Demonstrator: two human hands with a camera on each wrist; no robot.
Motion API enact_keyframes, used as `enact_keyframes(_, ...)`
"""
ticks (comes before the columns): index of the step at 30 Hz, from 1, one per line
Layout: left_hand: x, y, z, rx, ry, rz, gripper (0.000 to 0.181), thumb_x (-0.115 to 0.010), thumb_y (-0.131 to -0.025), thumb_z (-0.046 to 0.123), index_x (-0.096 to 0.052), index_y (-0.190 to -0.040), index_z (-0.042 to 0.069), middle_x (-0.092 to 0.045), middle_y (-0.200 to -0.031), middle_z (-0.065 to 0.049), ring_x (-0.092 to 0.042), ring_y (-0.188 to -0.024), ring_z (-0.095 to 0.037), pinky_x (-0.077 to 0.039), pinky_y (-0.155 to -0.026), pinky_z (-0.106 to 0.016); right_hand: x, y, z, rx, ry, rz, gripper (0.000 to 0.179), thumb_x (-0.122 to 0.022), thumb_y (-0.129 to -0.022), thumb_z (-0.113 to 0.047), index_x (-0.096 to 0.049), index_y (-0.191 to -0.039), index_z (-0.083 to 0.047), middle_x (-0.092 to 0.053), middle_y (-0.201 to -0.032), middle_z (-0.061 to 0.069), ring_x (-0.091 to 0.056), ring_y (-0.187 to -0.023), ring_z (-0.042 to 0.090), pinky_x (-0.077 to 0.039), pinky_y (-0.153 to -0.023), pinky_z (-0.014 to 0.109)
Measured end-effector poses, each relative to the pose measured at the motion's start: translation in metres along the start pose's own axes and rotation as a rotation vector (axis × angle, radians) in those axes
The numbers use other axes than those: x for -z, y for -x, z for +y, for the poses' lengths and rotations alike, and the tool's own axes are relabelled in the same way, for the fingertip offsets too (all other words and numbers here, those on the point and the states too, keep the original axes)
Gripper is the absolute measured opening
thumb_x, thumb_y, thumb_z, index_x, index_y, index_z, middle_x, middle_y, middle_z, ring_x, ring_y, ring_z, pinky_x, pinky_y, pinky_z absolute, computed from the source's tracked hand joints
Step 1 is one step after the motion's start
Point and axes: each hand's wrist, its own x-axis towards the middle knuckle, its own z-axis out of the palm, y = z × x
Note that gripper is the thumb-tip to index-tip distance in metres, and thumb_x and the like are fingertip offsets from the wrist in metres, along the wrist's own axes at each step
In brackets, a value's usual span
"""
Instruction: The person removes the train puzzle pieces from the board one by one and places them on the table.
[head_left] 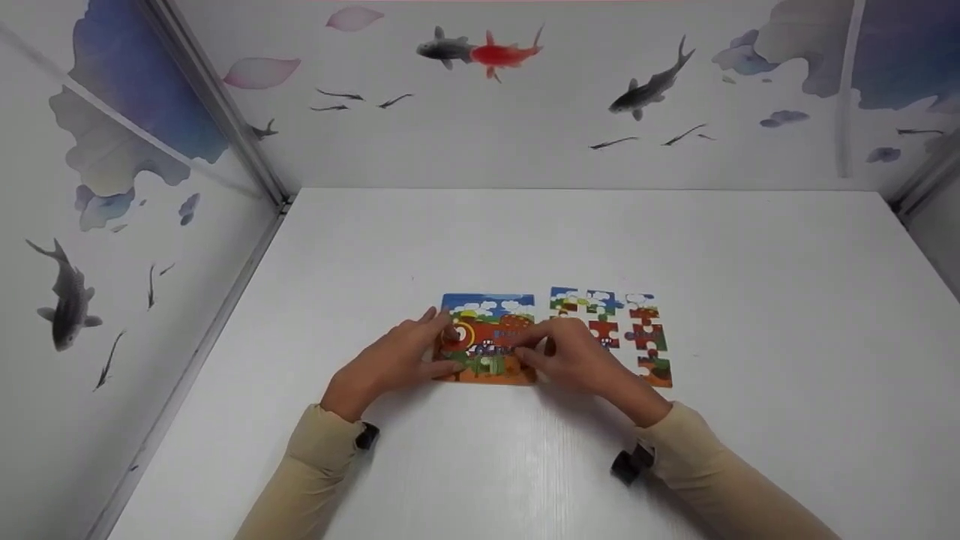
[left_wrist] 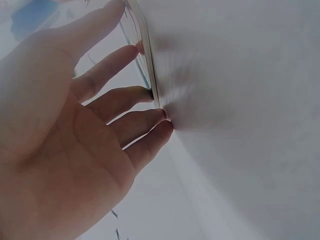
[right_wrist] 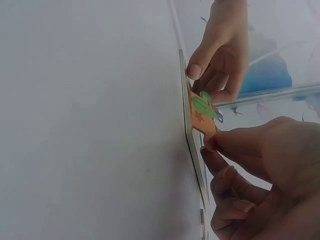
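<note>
A colourful jigsaw puzzle (head_left: 487, 306) in a flat tray lies on the white table. My right hand (head_left: 574, 356) is over its right side. Between thumb and index finger it pinches an orange puzzle piece (right_wrist: 201, 117) with a green print, tilted up from the tray (right_wrist: 189, 131) in the right wrist view. On the tray's left side rests my left hand (head_left: 397, 360), thumb over the front-left corner. The fingers (left_wrist: 142, 127) of that hand extend to the tray's edge in the left wrist view. Both hands partly cover the picture.
Several loosely spaced puzzle pieces (head_left: 649, 337) lie right of the tray, some partly behind my right hand. White walls with printed fish (head_left: 652, 86) border the table (head_left: 480, 240) at the back and left. A dark wrist device (head_left: 632, 463) sits at my right cuff.
</note>
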Motion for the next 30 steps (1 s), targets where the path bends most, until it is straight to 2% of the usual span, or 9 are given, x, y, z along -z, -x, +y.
enact_keyframes(6,0.002,0.001,-0.003,-0.026,0.047,-0.016,0.043,-0.082,-0.099,0.032,-0.062,-0.132,0.014,-0.072,-0.141,-0.009,-0.038,-0.163,-0.035,-0.046,-0.124,-0.052,0.013,0.010,0.006,-0.011,0.033,0.040,0.016,-0.074,-0.104,-0.018,-0.086,-0.115,-0.017,-0.083,-0.104,-0.003,-0.062,-0.080,0.012,-0.052,-0.069,0.023)
enact_keyframes(11,0.004,0.001,-0.006,-0.086,0.086,-0.027,0.049,-0.082,-0.100,0.027,-0.057,-0.139,0.010,-0.070,-0.137,-0.007,-0.053,-0.151,-0.029,-0.047,-0.125,-0.050,0.025,0.018,0.011,-0.036,0.029,0.070,0.014,-0.074,-0.105,-0.021,-0.086,-0.113,-0.020,-0.082,-0.099,-0.006,-0.061,-0.077,0.013,-0.050,-0.064,0.023)
enact_keyframes(14,0.004,0.001,-0.008,-0.108,0.098,-0.022,0.062,-0.082,-0.100,0.025,-0.051,-0.150,0.006,-0.069,-0.136,-0.006,-0.059,-0.144,-0.024,-0.047,-0.124,-0.049,0.031,0.021,0.015,-0.049,0.040,0.094,0.013,-0.076,-0.104,-0.023,-0.086,-0.111,-0.022,-0.082,-0.097,-0.007,-0.060,-0.075,0.014,-0.048,-0.062,0.024)
enact_keyframes(18,0.003,0.002,-0.010,-0.080,0.094,-0.030,0.073,-0.081,-0.100,0.028,-0.043,-0.159,0.009,-0.068,-0.138,-0.003,-0.060,-0.138,-0.021,-0.048,-0.123,-0.047,0.040,0.027,0.021,-0.044,0.068,0.115,0.012,-0.077,-0.103,-0.025,-0.086,-0.111,-0.026,-0.082,-0.097,-0.008,-0.059,-0.074,0.013,-0.048,-0.062,0.024)
enact_keyframes(23,0.003,0.002,-0.011,-0.071,0.083,-0.038,0.068,-0.080,-0.101,0.029,-0.046,-0.157,0.010,-0.069,-0.138,-0.004,-0.062,-0.135,-0.020,-0.050,-0.121,-0.047,0.052,0.035,0.029,-0.035,0.076,0.100,0.013,-0.075,-0.105,-0.025,-0.085,-0.112,-0.025,-0.082,-0.098,-0.007,-0.060,-0.074,0.013,-0.048,-0.062,0.024)
enact_keyframes(30,0.003,0.002,-0.011,-0.077,0.097,-0.036,0.068,-0.080,-0.101,0.028,-0.046,-0.158,0.011,-0.069,-0.138,-0.005,-0.062,-0.136,-0.022,-0.050,-0.121,-0.048,0.064,0.043,0.039,-0.076,0.085,0.066,0.011,-0.074,-0.105,-0.025,-0.084,-0.111,-0.025,-0.079,-0.091,-0.011,-0.061,-0.076,0.016,-0.048,-0.061,0.024)
